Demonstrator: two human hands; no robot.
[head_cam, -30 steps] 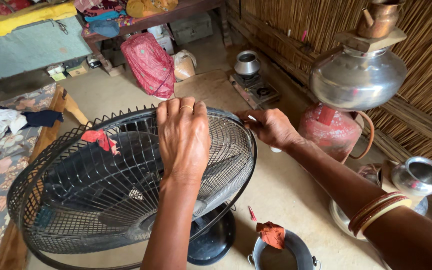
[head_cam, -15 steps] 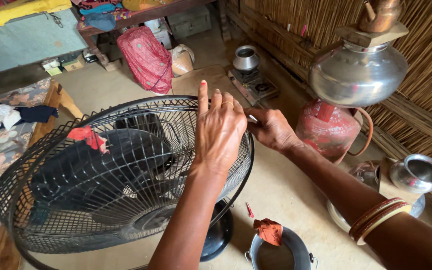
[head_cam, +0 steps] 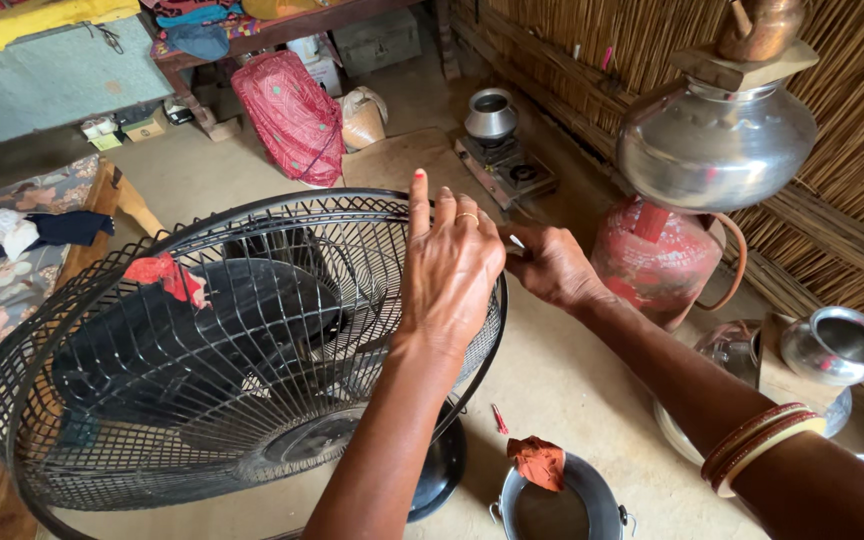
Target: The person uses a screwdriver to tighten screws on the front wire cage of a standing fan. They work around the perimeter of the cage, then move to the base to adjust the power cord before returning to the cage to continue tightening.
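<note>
A black fan with a round wire grille [head_cam: 192, 370] stands tilted on the floor on a round base. My left hand [head_cam: 447, 270] rests flat against the grille's right rim, fingers pointing up. At the rim's right edge, my right hand [head_cam: 552, 265] pinches a small pale object that I cannot make out, fingers closed. A red scrap of cloth [head_cam: 167, 277] hangs on the grille at the upper left. Dark blades show behind the wires.
A red gas cylinder [head_cam: 657, 255] carries a steel pot [head_cam: 717, 145] at the right. A small bucket [head_cam: 557, 505] with an orange rag sits near the fan base. Steel vessels [head_cam: 837, 345] lie far right. A red bag [head_cam: 292, 115] and a small stove [head_cam: 502, 160] stand behind.
My left hand slid from the middle of the grille to its right rim, next to my right hand. The fan tilted more upright and shifted left in view.
</note>
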